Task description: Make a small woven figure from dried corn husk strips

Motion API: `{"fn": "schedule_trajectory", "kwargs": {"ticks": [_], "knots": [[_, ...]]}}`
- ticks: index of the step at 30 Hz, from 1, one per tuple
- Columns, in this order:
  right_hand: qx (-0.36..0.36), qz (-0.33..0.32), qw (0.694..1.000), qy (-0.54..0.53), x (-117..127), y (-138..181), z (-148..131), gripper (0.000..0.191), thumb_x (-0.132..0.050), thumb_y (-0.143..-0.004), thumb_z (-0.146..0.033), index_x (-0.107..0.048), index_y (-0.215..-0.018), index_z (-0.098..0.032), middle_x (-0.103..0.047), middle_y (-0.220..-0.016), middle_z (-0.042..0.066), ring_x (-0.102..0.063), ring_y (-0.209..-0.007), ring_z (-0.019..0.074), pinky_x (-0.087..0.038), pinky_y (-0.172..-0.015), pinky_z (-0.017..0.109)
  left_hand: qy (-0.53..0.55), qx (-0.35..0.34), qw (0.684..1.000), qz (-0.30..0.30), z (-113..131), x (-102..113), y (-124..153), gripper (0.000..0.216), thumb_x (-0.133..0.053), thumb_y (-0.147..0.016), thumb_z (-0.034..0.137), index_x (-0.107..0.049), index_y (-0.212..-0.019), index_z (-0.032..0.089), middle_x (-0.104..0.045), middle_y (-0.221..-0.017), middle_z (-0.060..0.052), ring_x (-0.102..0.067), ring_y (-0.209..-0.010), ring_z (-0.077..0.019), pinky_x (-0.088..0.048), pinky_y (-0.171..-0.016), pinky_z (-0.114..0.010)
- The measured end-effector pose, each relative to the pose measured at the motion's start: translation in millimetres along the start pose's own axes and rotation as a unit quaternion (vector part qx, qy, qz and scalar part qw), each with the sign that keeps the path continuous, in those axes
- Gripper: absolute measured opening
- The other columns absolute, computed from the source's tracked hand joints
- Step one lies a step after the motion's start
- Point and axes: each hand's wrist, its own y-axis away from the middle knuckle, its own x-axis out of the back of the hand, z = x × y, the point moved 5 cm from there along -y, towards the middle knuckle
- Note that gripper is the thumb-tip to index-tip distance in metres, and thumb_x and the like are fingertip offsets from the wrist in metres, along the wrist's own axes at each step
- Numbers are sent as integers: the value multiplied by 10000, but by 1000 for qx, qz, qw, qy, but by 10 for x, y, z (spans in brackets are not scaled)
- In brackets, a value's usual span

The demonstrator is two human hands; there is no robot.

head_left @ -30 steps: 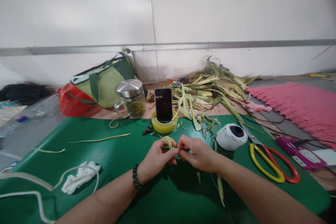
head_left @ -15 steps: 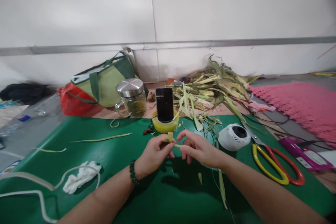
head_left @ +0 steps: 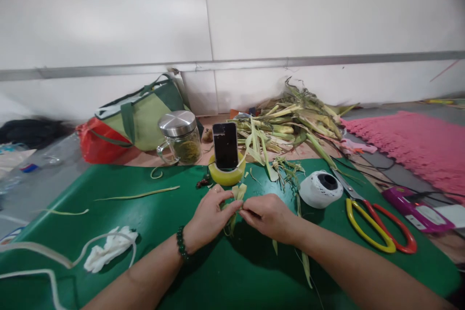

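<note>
Spread half a second ago, the fingers of the bare right hand [head_left: 271, 217] have curled in to meet the bare left hand [head_left: 209, 214]; what they pinch cannot be told. The left thumb and fingers grasp one folded, pale-green husk piece [head_left: 240, 192] above the glossy green mat [head_left: 163, 271]. Beyond, one black phone [head_left: 224, 145] stands in one yellow tape roll [head_left: 228, 178]; rightward lie one white spool [head_left: 313, 195] and one pair of red-and-yellow-handled scissors [head_left: 351, 188].
</note>
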Motion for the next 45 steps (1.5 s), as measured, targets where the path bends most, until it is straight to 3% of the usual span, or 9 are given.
{"fn": "schedule_trajectory", "kwargs": {"ticks": [6,11,17,21,27,33,36,42,45], "knots": [[54,29,995,84,-22,39,-41,297,-436,-897,-240,-532,-623,-177,-558,-529,5,-452,-480,105,-203,-494,266,95,48,990,-91,48,-59,47,319,-496,-827,450,-521,-666,175,-447,-517,51,-408,-518,-108,-327,-500,-219],[60,23,993,94,0,39,-84,335,-404,-923,-258,-539,-626,-178,-559,-525,8,-454,-468,109,-200,-486,275,207,139,953,-171,18,-167,85,419,-517,-779,576,-473,-662,176,-500,-479,34,-446,-423,-89,-336,-435,-202],[56,27,995,83,0,35,-68,357,-404,-918,-273,-540,-602,-178,-534,-490,3,-422,-439,104,-182,-475,271,243,119,952,-142,38,-171,83,452,-566,-737,613,-505,-756,165,-417,-521,72,-399,-402,-64,-314,-394,-184],[17,-11,998,53,-19,35,-20,392,-451,-888,-308,-523,-524,-180,-474,-436,-14,-353,-408,88,-154,-465,270,156,91,969,-170,62,-189,137,385,-451,-840,541,-464,-693,185,-382,-488,68,-353,-422,-82,-304,-418,-210],[-6,-105,992,-64,72,-10,-38,342,-479,-845,-244,-478,-512,-164,-426,-458,-35,-308,-430,67,-185,-458,235,8,-6,990,-139,68,-174,149,299,-353,-891,381,-437,-673,194,-536,-705,-19,-446,-643,-142,-370,-634,-269],[-11,-159,975,-151,173,-52,-48,352,-468,-833,-235,-390,-496,-172,-309,-464,-63,-273,-436,62,-212,-449,212,-30,-24,987,-156,121,-128,154,296,-351,-888,342,-419,-637,202,-494,-639,2,-411,-592,-131,-333,-584,-264],[-8,-157,977,-147,178,-56,-28,347,-472,-837,-236,-410,-503,-167,-320,-473,-62,-284,-445,62,-213,-452,209,-1,-15,991,-134,136,-94,131,305,-392,-872,365,-429,-619,199,-487,-604,11,-412,-565,-121,-342,-557,-253],[-51,-114,988,-92,56,-35,69,339,-490,-868,-277,-503,-551,-159,-415,-469,-47,-332,-436,62,-203,-461,212,205,137,954,-172,22,-221,115,358,-506,-782,552,-440,-748,202,-437,-508,71,-446,-411,-97,-335,-414,-209],[-23,-92,994,-49,18,-19,44,279,-505,-848,-233,-534,-580,-162,-471,-492,-26,-362,-445,73,-198,-471,228,222,99,962,-127,54,-212,98,347,-545,-775,519,-488,-726,180,-446,-537,61,-423,-448,-85,-343,-450,-210]]}}
